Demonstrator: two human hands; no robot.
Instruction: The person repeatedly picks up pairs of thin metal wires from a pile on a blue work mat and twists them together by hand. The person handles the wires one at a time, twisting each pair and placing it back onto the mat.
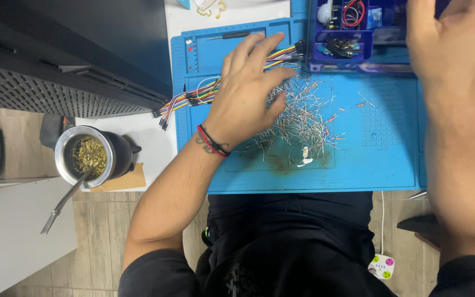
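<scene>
- Blue silicone work mat (358, 165): lies flat on the white desk (144, 132), its near edge toward the person; moulded compartments run along its far edge.
- Metal cup (90, 155): stands on the desk's near left corner, well apart from the mat's centre; it is filled with green-yellow dried herb, and a metal straw (64, 202) leans out over the rim toward the floor.
- Brown card (127, 180): lies under the cup's right side.
- Blue compartment box (353, 33): sits at the far edge of the mat, holding small electronic parts and coiled red wire.
- Bundle of multicoloured jumper wires (193, 96): stretches from the desk left of the mat across to the box, passing beneath the left hand's fingers.
- Dark perforated panel (56, 88): fills the far left, beside the desk.
- White power strip (381, 267): rests on the wooden floor, right of the person's dark clothing.
- Heap of loose resistors (303, 118): spread over the centre of the mat, with a few strays to the right.
- Left hand (248, 93): open, fingers spread and slightly curled, lying palm-down on the heap's left part; it grips nothing visibly. Red and black cords circle the wrist.
- Right hand (446, 38): raised close to the camera above the mat's right side, open with fingers loose, holding nothing, well apart from the heap.
</scene>
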